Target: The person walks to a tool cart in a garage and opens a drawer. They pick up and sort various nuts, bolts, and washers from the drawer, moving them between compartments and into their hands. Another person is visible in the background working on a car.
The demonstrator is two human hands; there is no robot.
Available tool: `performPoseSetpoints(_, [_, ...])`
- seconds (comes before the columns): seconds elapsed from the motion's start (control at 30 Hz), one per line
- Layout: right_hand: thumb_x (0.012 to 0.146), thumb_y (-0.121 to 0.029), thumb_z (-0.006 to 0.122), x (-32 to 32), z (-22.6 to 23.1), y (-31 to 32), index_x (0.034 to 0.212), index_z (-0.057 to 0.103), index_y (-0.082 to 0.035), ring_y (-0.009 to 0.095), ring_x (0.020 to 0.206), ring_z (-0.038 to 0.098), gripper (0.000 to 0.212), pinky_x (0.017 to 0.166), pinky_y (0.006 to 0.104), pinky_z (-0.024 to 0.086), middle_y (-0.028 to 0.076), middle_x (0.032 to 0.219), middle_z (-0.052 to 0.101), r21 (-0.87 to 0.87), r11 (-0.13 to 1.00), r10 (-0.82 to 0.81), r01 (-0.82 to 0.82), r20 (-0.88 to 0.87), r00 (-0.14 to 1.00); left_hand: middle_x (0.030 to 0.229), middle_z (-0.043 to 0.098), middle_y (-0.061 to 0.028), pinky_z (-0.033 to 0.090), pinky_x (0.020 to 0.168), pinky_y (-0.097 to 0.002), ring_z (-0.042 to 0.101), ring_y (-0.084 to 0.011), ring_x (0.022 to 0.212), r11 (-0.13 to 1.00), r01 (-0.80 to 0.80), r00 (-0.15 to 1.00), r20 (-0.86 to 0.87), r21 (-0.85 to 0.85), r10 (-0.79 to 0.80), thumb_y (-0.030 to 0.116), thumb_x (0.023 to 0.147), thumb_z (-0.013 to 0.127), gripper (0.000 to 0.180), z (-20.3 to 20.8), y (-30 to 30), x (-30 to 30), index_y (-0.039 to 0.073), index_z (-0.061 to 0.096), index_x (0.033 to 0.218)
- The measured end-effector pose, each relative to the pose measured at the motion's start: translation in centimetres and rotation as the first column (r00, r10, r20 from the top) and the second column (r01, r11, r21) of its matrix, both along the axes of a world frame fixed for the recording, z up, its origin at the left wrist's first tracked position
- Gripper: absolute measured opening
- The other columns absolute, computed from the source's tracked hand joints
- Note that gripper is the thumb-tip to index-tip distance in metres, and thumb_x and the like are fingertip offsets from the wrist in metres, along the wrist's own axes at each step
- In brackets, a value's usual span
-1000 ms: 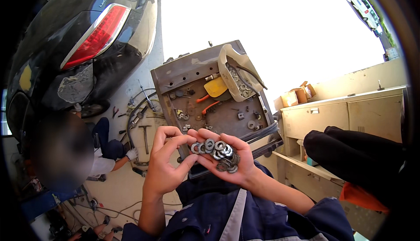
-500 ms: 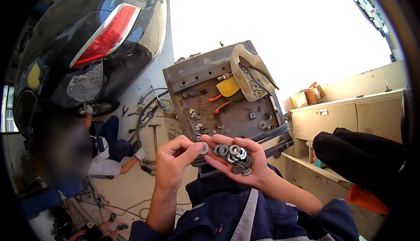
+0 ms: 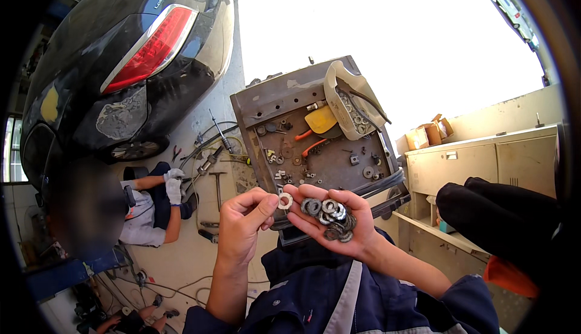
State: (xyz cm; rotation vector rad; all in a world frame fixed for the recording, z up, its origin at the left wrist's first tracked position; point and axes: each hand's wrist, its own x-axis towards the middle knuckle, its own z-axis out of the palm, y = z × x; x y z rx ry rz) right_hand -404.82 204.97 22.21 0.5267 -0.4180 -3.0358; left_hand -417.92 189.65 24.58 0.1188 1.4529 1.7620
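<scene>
Between thumb and fingertips, my left hand point(image 3: 241, 228) pinches a single metal washer point(image 3: 290, 203), its hole showing. Just right of it, my right hand point(image 3: 358, 240) lies palm up and cupped, holding a pile of metal washers point(image 3: 331, 214), some shiny and some dark. Both hands hover over the near edge of a dark metal tray cart point(image 3: 339, 173). Small nuts, washers and other hardware lie scattered on the cart, beside a yellow object point(image 3: 321, 120) and orange-handled pliers point(image 3: 315, 146). A cream plastic container point(image 3: 346, 77) at its far right holds more ring-shaped parts.
A dark car point(image 3: 91, 55) with bare body patches stands at the left. Beside it a co-worker in white gloves point(image 3: 174, 188) sits low, near hoses and a long T-shaped tool point(image 3: 218, 190) on the floor. Beige cabinets point(image 3: 454, 173) with an open drawer line the right.
The washer in my left hand has turned to show its face and hole more plainly. My right hand keeps its pile. The co-worker's gloved hands have come together, away from the wheel.
</scene>
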Motion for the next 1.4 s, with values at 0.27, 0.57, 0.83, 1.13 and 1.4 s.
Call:
performPoseSetpoints(0.27, [0.094, -0.02, 0.046, -0.1, 0.0, -0.1, 0.138, 0.045, 0.008, 0.033, 0.137, 0.039, 0.052, 0.12, 0.0448, 0.026, 0.021, 0.151, 0.037, -0.02, 1.0, 0.008, -0.009, -0.038, 0.999, 0.072, 0.057, -0.0015, 0.037, 0.054, -0.0219, 0.048, -0.007, 0.06, 0.995, 0.005, 0.984, 0.176, 0.097, -0.022, 0.012, 0.091, 0.066, 0.015, -0.3, -0.4, -0.4, -0.003, 0.068, 0.09])
performPoseSetpoints(0.57, [0.094, -0.019, 0.046, -0.2, -0.1, -0.3, 0.137, 0.045, 0.009, 0.033, 0.142, 0.033, 0.051, 0.12, 0.0448, 0.025, 0.022, 0.151, 0.037, -0.054, 0.998, 0.022, -0.023, -0.025, 0.999, 0.072, 0.057, -0.0039, 0.038, 0.054, -0.0258, 0.049, -0.012, 0.061, 0.963, -0.044, 0.846, 0.524, 0.265, -0.105, 0.015, 0.092, 0.06, 0.017, -1.2, -0.7, -0.9, -0.001, 0.065, 0.091])
performPoseSetpoints(0.83, [0.095, -0.018, 0.044, 1.3, -0.6, 0.8, 0.138, 0.041, 0.011, 0.035, 0.141, 0.034, 0.052, 0.12, 0.0457, 0.026, 0.025, 0.149, 0.037, -0.091, 0.994, -0.058, 0.059, 0.014, 0.998, 0.066, 0.055, -0.0008, 0.036, 0.051, -0.0217, 0.047, -0.0076, 0.056, 0.998, 0.017, 0.988, 0.15, 0.055, -0.025, 0.015, 0.094, 0.061, 0.015, -1.9, 4.4, -1.2, 0.001, 0.064, 0.088])
performPoseSetpoints(1.13, [0.096, -0.015, 0.043, 5.0, -1.1, 3.2, 0.138, 0.042, 0.011, 0.032, 0.142, 0.034, 0.05, 0.12, 0.0438, 0.027, 0.022, 0.15, 0.038, -0.071, 0.977, -0.197, 0.201, 0.06, 0.979, 0.067, 0.062, -0.0002, 0.04, 0.052, -0.0246, 0.051, -0.0074, 0.056, 0.951, 0.132, 0.827, -0.498, -0.279, -0.261, 0.015, 0.089, 0.068, 0.019, -5.8, 19.7, -3.1, -0.002, 0.069, 0.081])
performPoseSetpoints(1.4, [0.095, -0.015, 0.042, 5.1, -2.0, 3.7, 0.137, 0.043, 0.011, 0.033, 0.142, 0.033, 0.049, 0.119, 0.0446, 0.027, 0.023, 0.149, 0.038, -0.103, 0.971, -0.212, 0.216, 0.048, 0.976, 0.062, 0.055, 0.0026, 0.037, 0.048, -0.0231, 0.046, -0.0053, 0.053, 0.97, 0.19, 0.943, -0.246, -0.151, -0.223, 0.025, 0.094, 0.067, 0.028, -6.8, 18.5, -4.3, -0.001, 0.067, 0.083])
